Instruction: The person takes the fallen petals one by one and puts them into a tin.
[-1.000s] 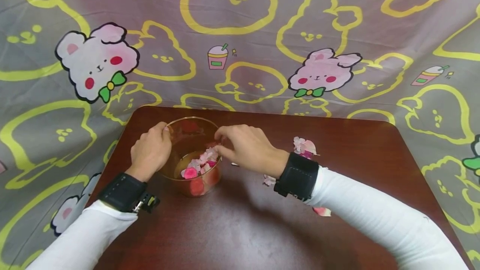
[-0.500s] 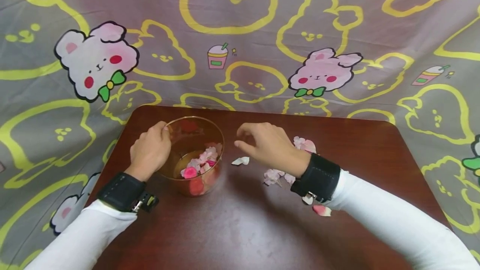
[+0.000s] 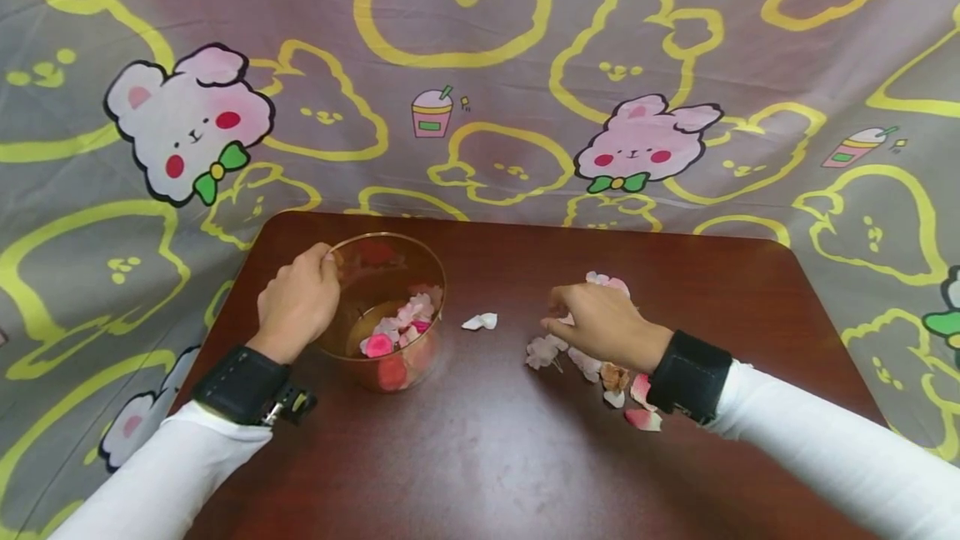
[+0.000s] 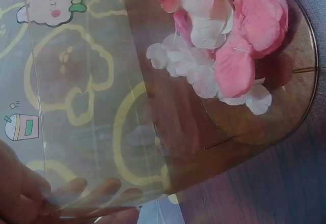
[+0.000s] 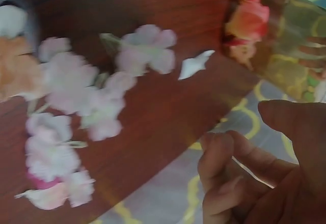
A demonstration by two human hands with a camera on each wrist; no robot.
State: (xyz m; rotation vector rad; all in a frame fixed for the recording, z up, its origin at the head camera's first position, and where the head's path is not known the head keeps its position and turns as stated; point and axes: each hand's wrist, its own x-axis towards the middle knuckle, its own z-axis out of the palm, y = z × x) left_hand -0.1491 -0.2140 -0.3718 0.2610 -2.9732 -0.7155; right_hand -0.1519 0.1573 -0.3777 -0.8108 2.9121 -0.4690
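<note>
My left hand (image 3: 298, 302) grips the rim of a clear amber plastic bucket (image 3: 375, 282) at the table's left, thumb inside and fingers outside. Inside it, pink artificial petals (image 4: 260, 25) and pale blossoms (image 4: 178, 61) lie in a heap on the bottom. My right hand (image 3: 603, 319) hovers over a scatter of pale pink blossoms (image 3: 545, 352). In the right wrist view its thumb and loosely bent fingers (image 5: 216, 158) stand apart with nothing between them. Part of the scatter is hidden beneath this hand in the head view.
A single white petal (image 3: 480, 321) lies between bucket and scatter. Nearer me are a tan petal (image 3: 615, 377) and a pink-white one (image 3: 643, 420). The dark wooden table (image 3: 465, 457) backs onto a printed cloth (image 3: 510, 90).
My right hand has drawn away from the bucket's right rim and moved right to the loose blossoms. The white petal came into view. My left hand and the bucket stay in place.
</note>
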